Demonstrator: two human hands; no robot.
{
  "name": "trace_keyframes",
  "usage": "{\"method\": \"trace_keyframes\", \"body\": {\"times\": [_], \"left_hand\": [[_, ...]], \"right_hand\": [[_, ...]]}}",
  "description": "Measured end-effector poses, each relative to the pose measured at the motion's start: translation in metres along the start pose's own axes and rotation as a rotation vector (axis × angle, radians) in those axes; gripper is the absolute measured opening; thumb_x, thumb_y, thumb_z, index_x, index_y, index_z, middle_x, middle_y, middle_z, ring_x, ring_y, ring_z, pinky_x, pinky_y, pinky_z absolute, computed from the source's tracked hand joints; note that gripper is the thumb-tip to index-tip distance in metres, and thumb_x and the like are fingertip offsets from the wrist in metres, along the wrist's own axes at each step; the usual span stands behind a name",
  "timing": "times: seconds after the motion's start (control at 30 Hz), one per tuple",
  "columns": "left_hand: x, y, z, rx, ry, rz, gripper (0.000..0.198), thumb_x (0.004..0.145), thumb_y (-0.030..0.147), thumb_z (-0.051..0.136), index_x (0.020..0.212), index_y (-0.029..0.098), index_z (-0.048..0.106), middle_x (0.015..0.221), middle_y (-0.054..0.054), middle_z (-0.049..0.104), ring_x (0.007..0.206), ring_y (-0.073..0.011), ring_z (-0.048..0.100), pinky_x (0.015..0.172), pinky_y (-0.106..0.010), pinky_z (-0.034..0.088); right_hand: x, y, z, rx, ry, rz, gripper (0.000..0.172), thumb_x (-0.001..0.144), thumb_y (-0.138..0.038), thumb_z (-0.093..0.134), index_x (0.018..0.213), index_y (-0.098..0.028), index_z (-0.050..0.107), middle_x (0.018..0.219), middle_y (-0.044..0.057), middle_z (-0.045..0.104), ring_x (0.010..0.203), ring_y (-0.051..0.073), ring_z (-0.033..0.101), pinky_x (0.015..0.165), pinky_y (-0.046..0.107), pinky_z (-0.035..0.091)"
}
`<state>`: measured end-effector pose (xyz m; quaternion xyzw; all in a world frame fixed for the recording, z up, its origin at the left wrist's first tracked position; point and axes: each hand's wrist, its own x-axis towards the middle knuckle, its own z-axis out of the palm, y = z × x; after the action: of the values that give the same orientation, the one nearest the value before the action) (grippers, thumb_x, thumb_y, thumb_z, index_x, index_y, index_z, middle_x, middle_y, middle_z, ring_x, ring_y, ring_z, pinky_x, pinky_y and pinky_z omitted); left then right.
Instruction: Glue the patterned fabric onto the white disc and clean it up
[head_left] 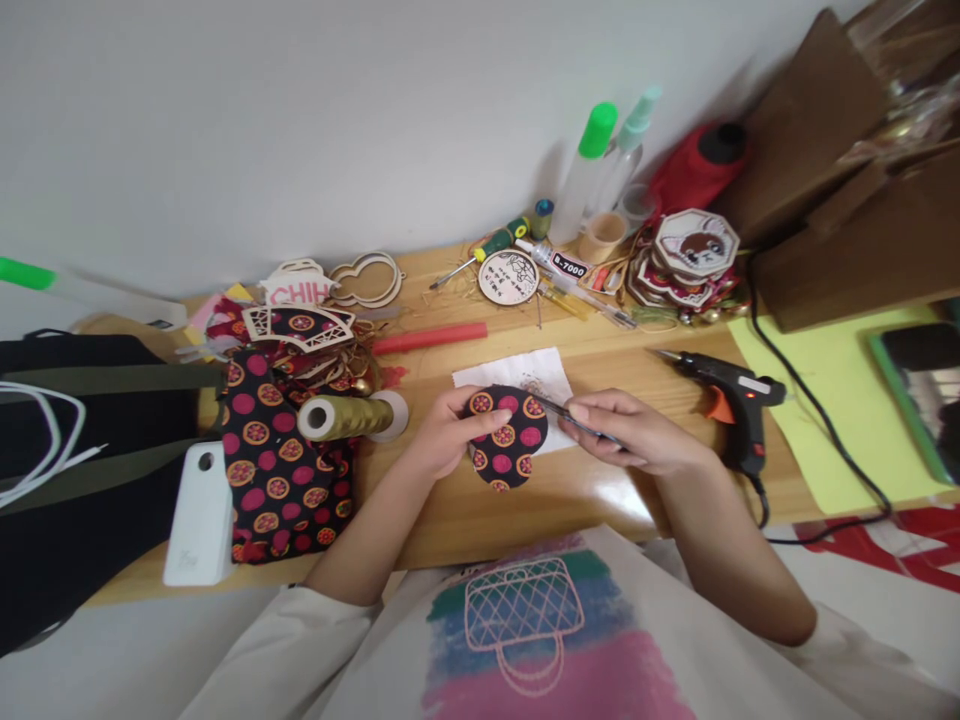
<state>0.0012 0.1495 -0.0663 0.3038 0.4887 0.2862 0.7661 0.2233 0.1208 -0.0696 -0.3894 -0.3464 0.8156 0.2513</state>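
Observation:
My left hand (448, 430) pinches a dark, rounded piece of fabric (504, 436) with pink dots and orange-ringed flowers, its thumb lying on the front. In my right hand (626, 430) is a slim dark metal tool (600, 434), whose exact kind I cannot make out. The tool's tip meets the upper right edge of the fabric piece. Beneath both lies a white paper (555, 372) with small dark specks. Left of my left hand, a spool of olive-gold thread (349, 418) lies on its side, by a folded cloth (274, 470) of the same pattern.
A black glue gun (731, 395) lies right, its cord crossing yellow paper (787, 400). Along the wall are a screwdriver (487, 246), a round wooden piece (508, 276), a B-7000 glue tube (562, 262) and bottles (581, 185). A cardboard box (847, 230) stands right; a white power bank (199, 520) left.

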Motion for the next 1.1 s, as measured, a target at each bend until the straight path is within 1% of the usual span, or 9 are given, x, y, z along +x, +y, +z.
{"method": "trace_keyframes", "body": {"times": [0.17,0.37,0.53,0.8,1.1], "left_hand": [[0.0,-0.0004,-0.0005,0.013,-0.007,0.003,0.031,0.052,0.03,0.084,0.073,0.012,0.071,0.068,-0.003,0.07,0.058,-0.0129,0.061,0.057,-0.024,0.048],[-0.0003,0.0003,-0.0005,0.005,0.002,0.002,0.032,0.05,0.031,0.086,0.071,0.012,0.071,0.066,-0.003,0.07,0.058,-0.0123,0.061,0.058,-0.024,0.047],[-0.0005,0.0012,-0.0003,-0.014,0.002,-0.004,0.034,0.048,0.032,0.087,0.071,0.012,0.071,0.066,-0.002,0.07,0.057,-0.0119,0.061,0.058,-0.024,0.048],[0.0007,-0.0019,-0.0014,0.009,0.003,-0.004,0.033,0.049,0.032,0.086,0.071,0.012,0.071,0.065,-0.002,0.07,0.057,-0.0117,0.06,0.057,-0.023,0.047],[-0.0004,-0.0006,-0.0008,0.029,-0.01,0.002,0.032,0.051,0.032,0.085,0.07,0.012,0.07,0.065,-0.003,0.07,0.057,-0.0122,0.06,0.056,-0.023,0.047]], "right_hand": [[0.0003,0.0006,0.0002,-0.006,0.013,-0.005,0.038,0.083,-0.051,0.057,0.071,-0.014,0.053,0.045,-0.011,0.028,0.037,0.001,0.015,0.032,0.015,0.006],[-0.0014,-0.0012,0.0,0.002,0.03,0.011,0.039,0.082,-0.052,0.058,0.071,-0.015,0.051,0.045,-0.011,0.027,0.035,0.001,0.014,0.031,0.015,0.004],[-0.0034,-0.0046,0.0006,0.011,0.017,0.033,0.037,0.081,-0.05,0.059,0.072,-0.014,0.053,0.046,-0.011,0.029,0.036,0.001,0.014,0.03,0.015,0.003],[-0.001,-0.0034,0.0019,0.01,0.009,0.028,0.039,0.081,-0.051,0.059,0.071,-0.014,0.053,0.044,-0.011,0.028,0.035,0.0,0.014,0.03,0.015,0.005],[-0.0013,-0.003,0.0015,0.008,0.008,0.027,0.037,0.082,-0.05,0.058,0.072,-0.014,0.053,0.044,-0.011,0.029,0.035,0.001,0.014,0.03,0.015,0.005]]}}
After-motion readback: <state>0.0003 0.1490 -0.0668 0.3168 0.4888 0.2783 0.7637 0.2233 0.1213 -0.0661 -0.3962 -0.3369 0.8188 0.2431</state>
